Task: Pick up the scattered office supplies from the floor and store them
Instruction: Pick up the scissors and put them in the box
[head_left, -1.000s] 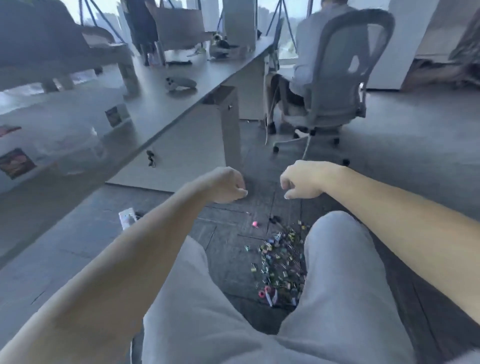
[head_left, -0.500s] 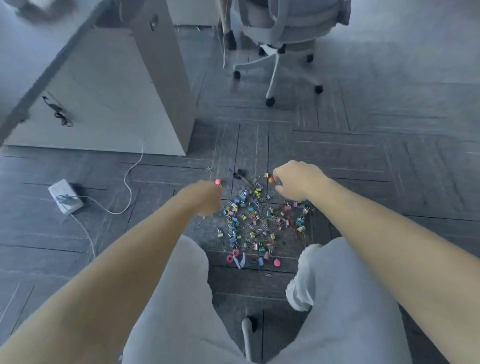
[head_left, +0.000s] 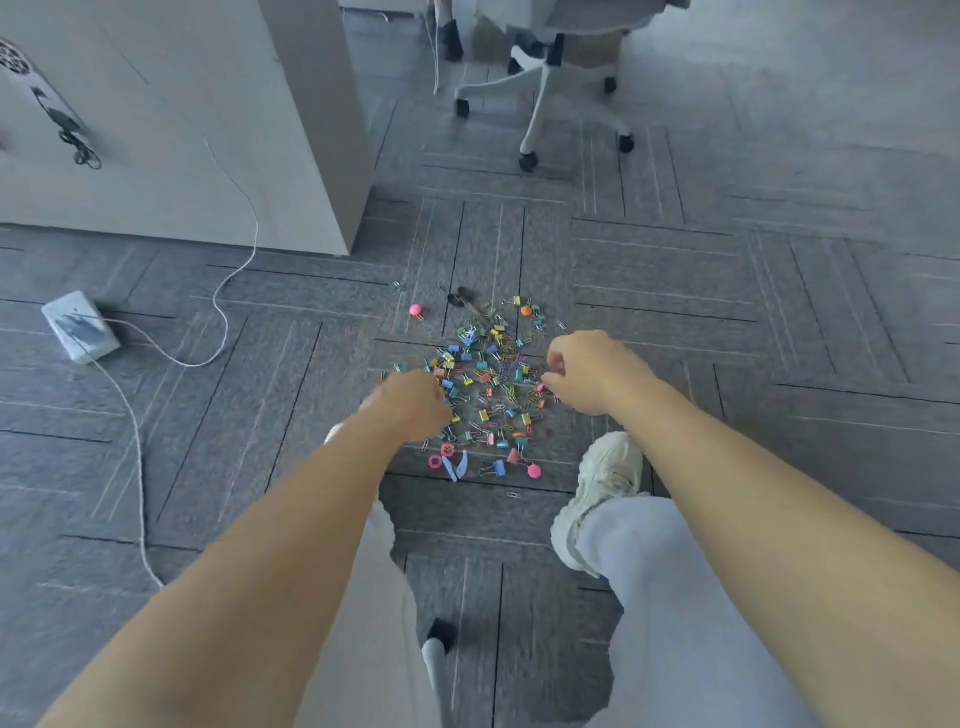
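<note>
Right hand (head_left: 592, 371) curled at clip pile (head_left: 488, 384); shoe (head_left: 602, 478) beside, cable (head_left: 227, 332) left.

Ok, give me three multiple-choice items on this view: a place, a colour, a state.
1. The white box lies where, from the clip pile?
A. to its left
B. to its right
C. on top of it
2. The round piece at the pile's near edge, by the shoe, is:
A. green
B. pink
C. black
3. The pile's clips are:
A. in a jar
B. stacked on a desk
C. loose on the carpet
Answers: 1 A, it sits far to the pile's left; 2 B, it is bright pink; 3 C, they lie spread on it by the left hand and right hand.
</note>
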